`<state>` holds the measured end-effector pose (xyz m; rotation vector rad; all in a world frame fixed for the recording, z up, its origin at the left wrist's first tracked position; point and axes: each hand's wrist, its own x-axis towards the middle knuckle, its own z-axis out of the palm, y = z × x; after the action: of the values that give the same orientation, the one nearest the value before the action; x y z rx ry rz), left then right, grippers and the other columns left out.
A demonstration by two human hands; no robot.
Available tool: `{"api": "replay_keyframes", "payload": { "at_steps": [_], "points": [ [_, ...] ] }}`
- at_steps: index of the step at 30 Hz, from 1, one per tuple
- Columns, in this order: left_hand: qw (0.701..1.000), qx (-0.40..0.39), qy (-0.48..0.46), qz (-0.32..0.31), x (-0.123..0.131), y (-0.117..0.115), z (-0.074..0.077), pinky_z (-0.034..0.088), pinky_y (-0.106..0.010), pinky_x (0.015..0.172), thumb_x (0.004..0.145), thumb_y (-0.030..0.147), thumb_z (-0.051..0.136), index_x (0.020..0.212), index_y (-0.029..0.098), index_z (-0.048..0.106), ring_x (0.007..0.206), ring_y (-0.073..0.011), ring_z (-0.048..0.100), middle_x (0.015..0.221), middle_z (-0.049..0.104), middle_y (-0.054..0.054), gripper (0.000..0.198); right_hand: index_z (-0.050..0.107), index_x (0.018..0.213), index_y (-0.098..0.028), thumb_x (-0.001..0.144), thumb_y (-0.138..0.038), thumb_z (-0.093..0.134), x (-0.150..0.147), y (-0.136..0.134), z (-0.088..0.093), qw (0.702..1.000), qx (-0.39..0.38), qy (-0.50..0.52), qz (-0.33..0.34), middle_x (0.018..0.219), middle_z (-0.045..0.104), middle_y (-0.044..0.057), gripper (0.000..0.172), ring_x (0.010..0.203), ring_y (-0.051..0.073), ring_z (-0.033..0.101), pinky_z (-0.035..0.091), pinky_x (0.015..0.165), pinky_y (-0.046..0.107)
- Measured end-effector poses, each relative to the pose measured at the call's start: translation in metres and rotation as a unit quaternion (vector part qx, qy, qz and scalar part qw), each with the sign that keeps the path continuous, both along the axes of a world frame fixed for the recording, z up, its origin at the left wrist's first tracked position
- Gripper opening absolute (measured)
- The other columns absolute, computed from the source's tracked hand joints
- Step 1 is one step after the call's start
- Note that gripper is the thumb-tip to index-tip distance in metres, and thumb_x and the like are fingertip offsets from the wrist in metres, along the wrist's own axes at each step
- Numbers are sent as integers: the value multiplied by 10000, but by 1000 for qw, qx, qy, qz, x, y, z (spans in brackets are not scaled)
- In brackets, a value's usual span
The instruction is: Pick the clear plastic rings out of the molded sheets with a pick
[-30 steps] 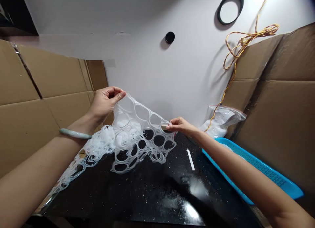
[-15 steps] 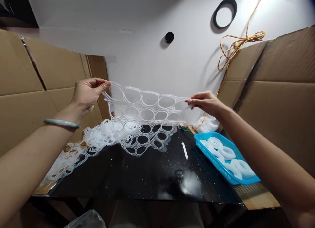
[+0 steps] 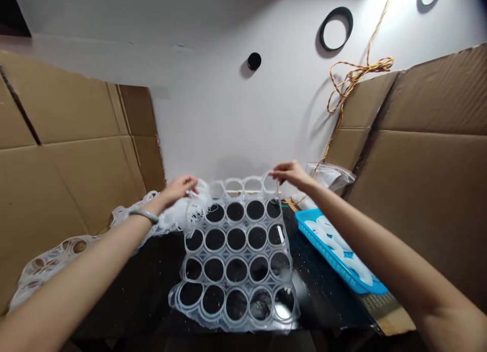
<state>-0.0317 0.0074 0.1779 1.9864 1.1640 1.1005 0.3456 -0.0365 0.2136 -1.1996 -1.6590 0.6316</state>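
A translucent plastic sheet [image 3: 236,253] with rows of round holes lies over the black table, its near end close to the front edge and its far edge raised. My right hand [image 3: 291,173] pinches the far right corner of this sheet. Beside the far left corner, my left hand [image 3: 180,188], wearing a bangle, has its fingers curled around part of a tangle of thin white plastic loops [image 3: 201,197]. Motion blur hides the exact grip. The tangle partly covers the sheet's left side.
At right, a blue basket [image 3: 323,250] holds several coiled white rings. Behind it lies a clear plastic bag [image 3: 331,175]. More holed sheet [image 3: 49,260] spreads at left. Cardboard walls [image 3: 83,113] flank the black table [image 3: 152,276]. A twisted yellow cord [image 3: 352,78] hangs on the right.
The sheet, held up between both hands before, has come down onto the table toward me. My left hand moved right and down, from the sheet's corner to the white loops. My right hand lowered slightly.
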Motion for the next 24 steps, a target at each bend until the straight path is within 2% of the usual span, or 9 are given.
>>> {"api": "replay_keyframes", "payload": {
  "at_steps": [2, 4, 6, 8, 10, 12, 16, 20, 24],
  "points": [
    [998, -24, 54, -27, 12, 16, -48, 515, -320, 638, 833, 602, 545, 725, 165, 541, 696, -205, 667, 730, 693, -88, 450, 646, 656, -115, 701, -313, 783, -7, 27, -42, 994, -101, -25, -45, 552, 615, 9, 245, 455, 69, 513, 463, 424, 182],
    [993, -34, 100, -43, 19, 32, -90, 523, -344, 697, 832, 613, 526, 726, 175, 548, 781, -230, 673, 785, 710, -98, 451, 607, 606, -119, 735, -228, 739, -13, 52, -83, 989, -135, -37, -56, 504, 583, -4, 214, 443, 75, 513, 448, 407, 173],
    [989, -32, 135, -48, 20, 50, -121, 517, -364, 774, 830, 616, 511, 736, 192, 547, 880, -254, 666, 862, 716, -99, 436, 598, 599, -120, 742, -147, 708, -16, 74, -117, 985, -156, -46, -61, 526, 605, -1, 182, 465, 72, 536, 437, 416, 147],
    [985, -25, 162, -45, 14, 71, -140, 496, -362, 846, 842, 602, 478, 759, 212, 540, 981, -267, 645, 958, 710, -98, 404, 582, 598, -123, 755, -104, 676, -14, 91, -143, 980, -182, -50, -67, 545, 626, 11, 184, 482, 76, 565, 424, 408, 130],
    [982, -16, 186, -32, 4, 93, -150, 477, -361, 877, 854, 563, 445, 783, 225, 525, 995, -269, 634, 980, 698, -92, 354, 559, 615, -132, 788, -113, 643, -10, 105, -161, 973, -213, -50, -73, 561, 643, 26, 193, 477, 96, 593, 431, 386, 140],
    [977, -7, 211, -12, -5, 114, -154, 474, -372, 848, 858, 508, 419, 770, 229, 497, 894, -270, 638, 885, 682, -85, 303, 538, 645, -142, 817, -142, 621, -7, 116, -174, 966, -241, -45, -78, 575, 654, 38, 191, 458, 122, 611, 457, 367, 172],
    [967, 13, 253, 29, -10, 146, -158, 469, -364, 770, 849, 408, 405, 703, 228, 462, 748, -252, 604, 733, 627, -64, 239, 532, 676, -146, 819, -198, 659, -6, 133, -187, 959, -264, -45, -93, 559, 651, 47, 198, 411, 126, 592, 482, 345, 197],
    [958, 28, 280, 60, 0, 163, -160, 461, -338, 802, 850, 399, 434, 730, 211, 545, 837, -244, 613, 807, 660, -67, 249, 548, 677, -153, 834, -232, 660, 0, 148, -191, 955, -256, -63, -134, 519, 626, 48, 209, 383, 119, 557, 482, 351, 205],
    [946, 32, 310, 90, 11, 169, -164, 446, -347, 862, 850, 417, 470, 817, 201, 645, 956, -259, 621, 926, 682, -74, 280, 593, 719, -136, 841, -197, 640, 10, 160, -196, 945, -255, -105, -174, 610, 664, 72, 144, 416, 131, 579, 513, 421, 246]
  ]
}}
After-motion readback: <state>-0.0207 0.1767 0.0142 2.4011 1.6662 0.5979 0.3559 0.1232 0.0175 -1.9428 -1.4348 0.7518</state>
